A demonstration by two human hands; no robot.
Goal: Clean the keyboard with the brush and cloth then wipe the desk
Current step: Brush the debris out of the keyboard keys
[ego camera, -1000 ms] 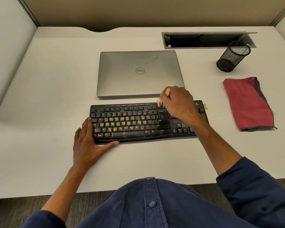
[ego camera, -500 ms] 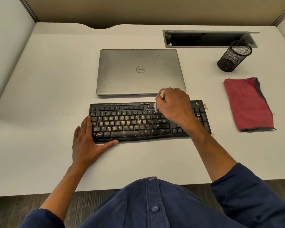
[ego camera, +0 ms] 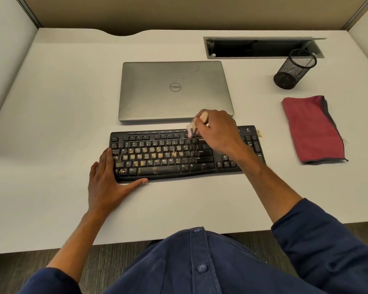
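While one brush (ego camera: 201,122) apparently sweeps, one keyboard (ego camera: 179,154), one cloth (ego camera: 311,128).

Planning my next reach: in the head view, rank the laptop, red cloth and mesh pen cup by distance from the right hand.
From the right hand:
1. Laptop, just behind the hand.
2. Red cloth, off to the right.
3. Mesh pen cup, far right rear.
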